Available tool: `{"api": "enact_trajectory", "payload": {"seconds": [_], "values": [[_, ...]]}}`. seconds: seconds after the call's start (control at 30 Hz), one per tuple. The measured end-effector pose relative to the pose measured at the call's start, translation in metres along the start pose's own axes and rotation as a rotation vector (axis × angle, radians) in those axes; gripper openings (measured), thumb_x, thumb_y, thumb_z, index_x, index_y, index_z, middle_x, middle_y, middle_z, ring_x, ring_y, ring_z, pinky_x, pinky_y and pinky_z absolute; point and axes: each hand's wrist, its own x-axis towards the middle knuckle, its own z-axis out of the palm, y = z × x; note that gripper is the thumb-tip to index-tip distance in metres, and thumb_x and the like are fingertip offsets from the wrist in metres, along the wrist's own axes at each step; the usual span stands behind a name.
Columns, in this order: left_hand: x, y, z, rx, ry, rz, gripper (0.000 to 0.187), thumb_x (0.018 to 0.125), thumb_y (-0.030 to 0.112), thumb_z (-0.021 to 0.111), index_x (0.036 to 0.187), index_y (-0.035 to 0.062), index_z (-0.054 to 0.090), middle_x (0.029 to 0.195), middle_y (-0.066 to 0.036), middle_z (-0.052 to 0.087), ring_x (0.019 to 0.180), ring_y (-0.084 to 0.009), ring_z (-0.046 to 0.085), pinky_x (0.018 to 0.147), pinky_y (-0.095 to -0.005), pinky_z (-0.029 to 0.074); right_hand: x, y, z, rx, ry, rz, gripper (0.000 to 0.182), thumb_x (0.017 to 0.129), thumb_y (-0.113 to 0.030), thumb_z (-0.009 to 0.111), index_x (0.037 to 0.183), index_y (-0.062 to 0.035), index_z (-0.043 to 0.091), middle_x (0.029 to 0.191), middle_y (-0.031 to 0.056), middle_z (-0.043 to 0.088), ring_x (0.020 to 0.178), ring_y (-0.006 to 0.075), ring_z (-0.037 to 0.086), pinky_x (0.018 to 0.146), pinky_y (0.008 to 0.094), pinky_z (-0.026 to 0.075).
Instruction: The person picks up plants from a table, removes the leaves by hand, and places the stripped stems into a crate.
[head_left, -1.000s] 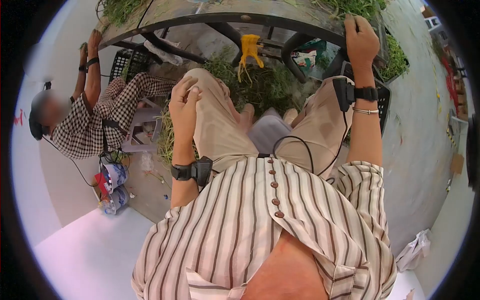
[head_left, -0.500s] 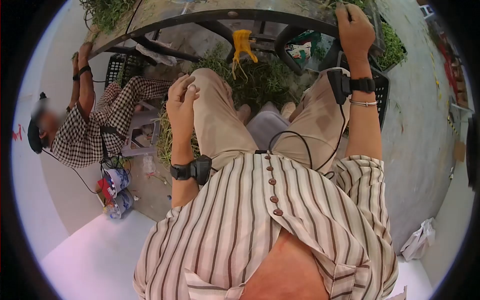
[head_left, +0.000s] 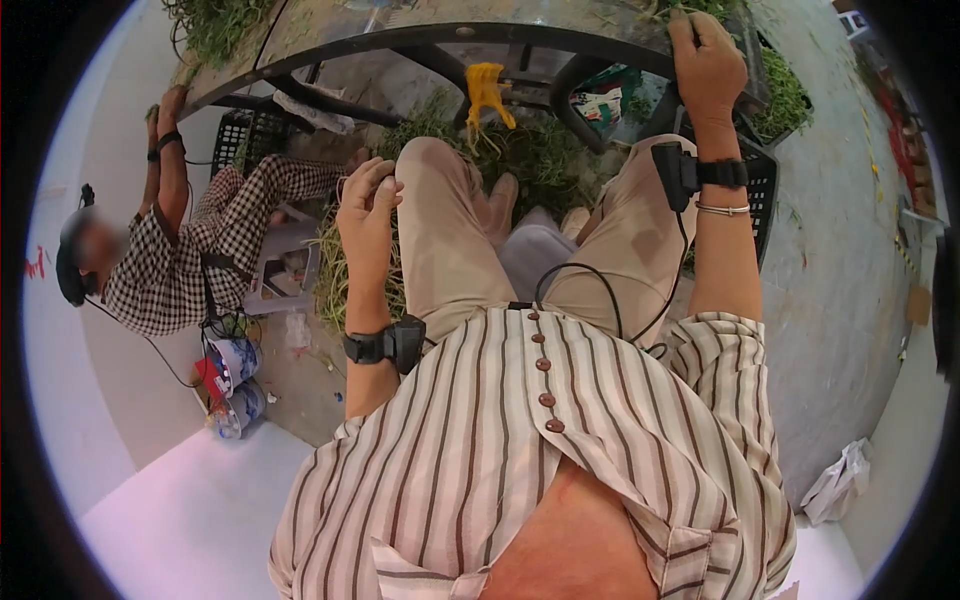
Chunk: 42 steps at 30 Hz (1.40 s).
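My left hand (head_left: 368,205) hangs in the air beside my left knee, fingers loosely bent and thumb apart, with nothing visible in it. My right hand (head_left: 710,65) is at the right corner of the table (head_left: 560,33), its bent fingers closed over the edge. Green stems (head_left: 655,10) lie close to those fingertips. Beneath the table, a yellow tangled strip of net or cloth (head_left: 486,95) hangs from the frame. More green plants (head_left: 530,160) are heaped on the floor between my knees.
At left another person (head_left: 170,260) in checkered clothes sits with hands on the table edge. Black crates (head_left: 765,200) stand to the right, one with greens (head_left: 785,100). Patterned buckets (head_left: 238,365) and a plastic stool (head_left: 285,260) are at left. A white bag (head_left: 840,480) lies right.
My left leg has shifted slightly to the right, showing more of my foot. My left hand's fingers have curled in a little. My right hand stays on the table edge.
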Motion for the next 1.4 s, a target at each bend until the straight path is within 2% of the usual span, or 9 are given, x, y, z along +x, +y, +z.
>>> {"api": "enact_trajectory", "payload": {"seconds": [0.6,0.7,0.77,0.8,1.03,1.1,1.2,1.23,1.4], "values": [[-0.003,-0.001,0.001,-0.066,-0.006,-0.004,0.028,0.091,0.010,0.055,0.115,-0.0033,0.057,0.123,-0.010,0.050,0.093,-0.0168,0.062,0.078,-0.0266,0.050,-0.001,-0.004,0.002,0.014,-0.028,0.013,0.025,0.086,-0.034,0.059,0.083,-0.0105,0.065,0.076,0.0088,0.062,0.070,0.0319,0.059,0.058,0.0357,0.045],[0.002,-0.007,0.000,-0.048,-0.025,-0.008,0.029,0.092,0.012,0.053,0.118,-0.0012,0.057,0.124,-0.009,0.054,0.094,-0.0167,0.061,0.079,-0.0269,0.050,0.001,-0.003,0.003,-0.032,0.081,-0.097,0.026,0.087,-0.035,0.058,0.083,-0.0103,0.064,0.075,0.0096,0.061,0.069,0.0329,0.057,0.058,0.0368,0.045],[0.002,-0.008,0.002,-0.073,-0.042,-0.008,0.030,0.092,0.013,0.054,0.118,-0.0009,0.057,0.123,-0.009,0.055,0.094,-0.0170,0.061,0.079,-0.0273,0.050,0.009,-0.024,-0.007,0.022,-0.019,0.016,0.023,0.085,-0.013,0.055,0.068,-0.0004,0.047,0.063,0.0143,0.045,0.056,0.0304,0.047,0.051,0.0373,0.038],[0.004,-0.008,0.003,-0.091,-0.048,-0.008,0.030,0.092,0.014,0.054,0.119,-0.0007,0.057,0.122,-0.010,0.056,0.095,-0.0172,0.061,0.079,-0.0276,0.050,0.010,-0.026,-0.006,0.007,-0.016,0.015,0.023,0.085,-0.013,0.055,0.068,-0.0004,0.047,0.063,0.0143,0.045,0.056,0.0304,0.047,0.051,0.0373,0.038],[0.008,-0.012,0.007,-0.093,-0.055,-0.011,0.031,0.093,0.015,0.055,0.120,0.0000,0.057,0.123,-0.010,0.055,0.096,-0.0176,0.061,0.079,-0.0279,0.050,0.001,-0.003,0.003,-0.047,-0.152,0.094,0.019,0.085,-0.017,0.056,0.074,-0.0023,0.055,0.071,0.0165,0.053,0.065,0.0312,0.056,0.057,0.0381,0.044],[0.006,-0.011,0.004,-0.097,-0.029,-0.017,0.031,0.092,0.015,0.055,0.119,-0.0003,0.057,0.124,-0.010,0.054,0.096,-0.0174,0.061,0.079,-0.0278,0.050,-0.004,0.013,0.009,-0.117,-0.130,0.023,0.027,0.087,-0.036,0.057,0.082,-0.0102,0.063,0.074,0.0105,0.059,0.068,0.0341,0.056,0.057,0.0383,0.044],[0.009,-0.016,0.002,-0.082,-0.043,0.034,0.030,0.092,0.015,0.055,0.118,-0.0007,0.058,0.125,-0.010,0.052,0.096,-0.0165,0.061,0.079,-0.0272,0.050,-0.003,0.006,0.013,0.025,0.048,-0.036,0.027,0.087,-0.036,0.056,0.079,-0.0105,0.061,0.072,0.0109,0.058,0.067,0.0348,0.055,0.056,0.0393,0.043],[0.009,-0.017,0.002,-0.108,-0.057,0.024,0.030,0.092,0.015,0.055,0.117,-0.0008,0.058,0.125,-0.010,0.052,0.095,-0.0162,0.061,0.080,-0.0269,0.050,-0.002,0.007,0.012,-0.037,-0.007,-0.032,0.024,0.087,-0.033,0.058,0.077,-0.0122,0.062,0.073,0.0063,0.059,0.063,0.0322,0.054,0.054,0.0383,0.044],[0.006,-0.013,0.005,-0.122,-0.073,0.003,0.029,0.092,0.015,0.054,0.117,-0.0008,0.059,0.126,-0.010,0.050,0.093,-0.0152,0.061,0.079,-0.0263,0.050,0.000,0.002,0.014,-0.008,0.010,-0.013,0.025,0.087,-0.034,0.058,0.076,-0.0116,0.060,0.072,0.0064,0.057,0.062,0.0329,0.053,0.053,0.0392,0.044]]}}
